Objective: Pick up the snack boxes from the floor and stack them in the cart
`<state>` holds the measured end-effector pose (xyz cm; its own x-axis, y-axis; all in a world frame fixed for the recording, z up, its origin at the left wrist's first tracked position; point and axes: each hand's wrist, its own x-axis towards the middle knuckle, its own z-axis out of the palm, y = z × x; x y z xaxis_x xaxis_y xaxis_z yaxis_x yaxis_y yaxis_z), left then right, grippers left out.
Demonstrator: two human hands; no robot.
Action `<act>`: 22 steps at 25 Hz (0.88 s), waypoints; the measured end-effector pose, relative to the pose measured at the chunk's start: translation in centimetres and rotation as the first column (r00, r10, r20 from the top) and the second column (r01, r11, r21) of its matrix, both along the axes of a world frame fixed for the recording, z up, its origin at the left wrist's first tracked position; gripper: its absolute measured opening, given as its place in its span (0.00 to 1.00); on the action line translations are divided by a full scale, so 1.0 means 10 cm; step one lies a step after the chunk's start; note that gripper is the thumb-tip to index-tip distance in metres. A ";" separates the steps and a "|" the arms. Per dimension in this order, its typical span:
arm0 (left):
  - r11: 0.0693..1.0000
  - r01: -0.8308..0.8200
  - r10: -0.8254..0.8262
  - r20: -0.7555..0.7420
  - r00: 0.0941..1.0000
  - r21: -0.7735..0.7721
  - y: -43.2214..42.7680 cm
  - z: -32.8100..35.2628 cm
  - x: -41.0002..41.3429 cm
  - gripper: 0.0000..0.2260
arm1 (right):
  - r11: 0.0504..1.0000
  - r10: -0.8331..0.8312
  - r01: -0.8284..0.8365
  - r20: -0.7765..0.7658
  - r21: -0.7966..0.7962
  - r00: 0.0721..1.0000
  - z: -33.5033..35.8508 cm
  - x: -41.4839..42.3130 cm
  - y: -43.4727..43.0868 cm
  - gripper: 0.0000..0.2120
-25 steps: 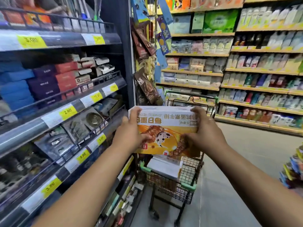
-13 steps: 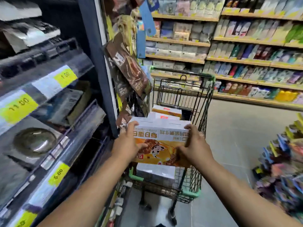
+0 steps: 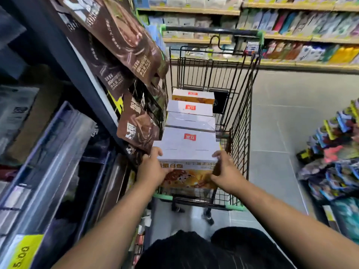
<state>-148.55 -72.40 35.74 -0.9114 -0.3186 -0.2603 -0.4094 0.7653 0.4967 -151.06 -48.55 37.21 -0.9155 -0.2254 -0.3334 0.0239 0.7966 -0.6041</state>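
Note:
A snack box (image 3: 187, 152), white on top with an orange printed front, sits low at the near end of the black wire cart (image 3: 240, 121). My left hand (image 3: 150, 168) grips its left side and my right hand (image 3: 226, 171) grips its right side. Beyond it, three more boxes (image 3: 191, 108) of the same kind stand in a row down the left side of the cart basket. The cart's floor under the held box is hidden.
Dark shelving (image 3: 48, 152) with price tags runs close along the left. Brown snack bags (image 3: 124, 41) hang from its post and overlap the cart's left rim. A display of colourful packets (image 3: 334, 156) stands at right. Grey floor tiles (image 3: 287, 105) lie beside the cart.
Both hands have lowered the box from chest height down into the near end of the cart. My view has tipped downward and moved closer to the cart.

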 end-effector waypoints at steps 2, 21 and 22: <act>1.000 -0.003 0.004 -0.011 1.000 0.018 -0.02 -0.14 -0.07 0.24 | 1.000 0.009 -0.009 0.045 0.004 0.999 -0.15 -0.10 0.01 0.29; 0.984 0.134 -0.123 0.094 0.988 -0.115 0.18 -0.44 -0.36 0.27 | 0.962 0.211 -0.236 0.178 0.137 0.961 -0.17 -0.37 -0.02 0.34; 0.984 0.132 -0.124 0.072 0.990 -0.122 0.23 -0.34 -0.38 0.29 | 0.960 0.229 -0.247 0.136 0.130 0.964 -0.08 -0.40 0.03 0.35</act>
<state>-152.35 -70.14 32.37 -0.9296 -0.2347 -0.2843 -0.3321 0.8680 0.3691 -155.09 -48.28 36.45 -0.7932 -0.3731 -0.4813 -0.1126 0.8666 -0.4862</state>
